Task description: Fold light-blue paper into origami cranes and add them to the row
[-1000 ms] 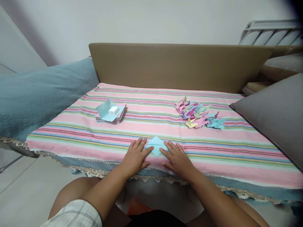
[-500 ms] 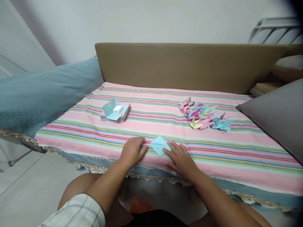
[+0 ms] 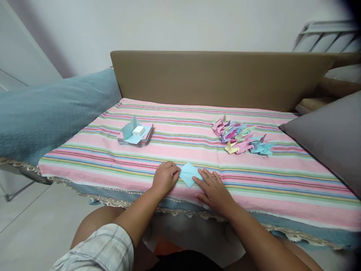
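Observation:
A light-blue sheet of folded origami paper [image 3: 188, 175] lies diamond-shaped on the striped cloth, with crease lines across its face. At its left corner is my left hand [image 3: 166, 177], thumb and fingers pinched together on the tip. My right hand [image 3: 213, 188] rests palm down with fingers apart, its fingertips on the right side of the paper and covering that corner. Farther back on the right sits a heap of folded paper cranes [image 3: 242, 137] in pink, purple, yellow, green and blue.
On the left, a stack of square paper [image 3: 146, 138] carries a partly raised blue sheet [image 3: 129, 131] and a small white block [image 3: 138, 130]. A grey cushion [image 3: 329, 139] lies at right, a blue-covered armrest [image 3: 62, 109] at left. A brown backrest [image 3: 220, 79] stands behind.
My left hand has moved right, from beside the paper onto its left corner, and its fingers have closed there. My right hand stays nearly in place on the paper.

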`<action>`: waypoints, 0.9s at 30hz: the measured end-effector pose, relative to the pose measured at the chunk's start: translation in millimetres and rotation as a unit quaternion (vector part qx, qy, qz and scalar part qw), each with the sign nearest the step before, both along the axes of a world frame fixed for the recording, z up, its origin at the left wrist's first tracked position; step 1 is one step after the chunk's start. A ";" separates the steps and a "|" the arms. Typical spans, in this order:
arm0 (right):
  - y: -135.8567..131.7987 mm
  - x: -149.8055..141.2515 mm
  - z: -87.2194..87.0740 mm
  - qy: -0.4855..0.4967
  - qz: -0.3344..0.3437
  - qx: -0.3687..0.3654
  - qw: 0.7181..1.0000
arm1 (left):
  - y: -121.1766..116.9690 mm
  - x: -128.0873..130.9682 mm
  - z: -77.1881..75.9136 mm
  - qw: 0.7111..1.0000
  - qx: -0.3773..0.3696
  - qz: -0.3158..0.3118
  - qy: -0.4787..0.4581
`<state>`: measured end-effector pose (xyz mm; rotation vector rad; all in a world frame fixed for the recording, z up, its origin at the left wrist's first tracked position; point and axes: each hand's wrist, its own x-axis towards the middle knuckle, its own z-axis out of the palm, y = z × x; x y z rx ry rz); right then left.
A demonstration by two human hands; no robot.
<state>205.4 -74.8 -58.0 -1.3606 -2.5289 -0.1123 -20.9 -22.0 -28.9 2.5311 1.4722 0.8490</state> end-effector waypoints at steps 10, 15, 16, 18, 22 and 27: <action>2.3 -13.8 3.6 0.034 -0.061 0.024 0.997 | -1.7 3.3 5.1 0.999 -0.010 0.011 0.043; 2.8 -14.0 5.6 0.028 -0.061 0.022 0.997 | -2.6 4.2 6.9 0.995 0.000 0.004 0.103; 2.6 -13.8 5.5 0.027 -0.060 0.024 0.998 | -2.5 4.3 6.7 0.994 0.002 0.004 0.112; 2.4 -13.4 4.8 0.025 -0.061 0.028 0.997 | -2.2 4.3 5.7 0.992 0.007 0.002 0.126; 2.6 -13.2 3.3 0.023 -0.062 0.031 0.997 | -0.4 2.3 2.9 0.989 0.007 -0.007 0.149; 2.9 -13.0 2.0 0.024 -0.061 0.034 0.997 | 2.2 -2.9 1.8 0.989 0.005 -0.025 0.149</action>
